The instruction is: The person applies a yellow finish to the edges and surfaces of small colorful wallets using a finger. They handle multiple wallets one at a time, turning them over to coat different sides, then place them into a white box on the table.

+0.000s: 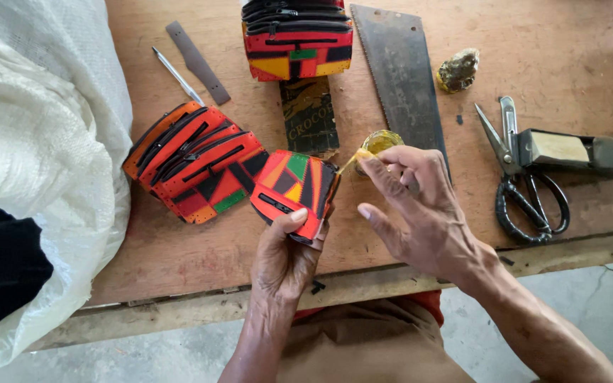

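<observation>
Pouch [294, 193], patchwork red, orange, green and black, is gripped upright in the left hand [283, 259] above the wooden table [533, 42] edge. A thin yellow-smeared stick [356, 157] is pinched in the right hand [420, 213], its tip touching the pouch's top corner. A small jar [381, 140] of yellowish paste is seen just behind the right fingers. Similar pouches are stacked at left [196, 162] and at top [297, 39]. Saw [400, 81] and scissors [523, 181] lie right.

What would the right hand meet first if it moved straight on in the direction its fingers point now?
The right hand points up-left, its small yellow applicator nearly at the edge of the colourful pouch held in the left hand. It would likely meet that pouch first.
</observation>
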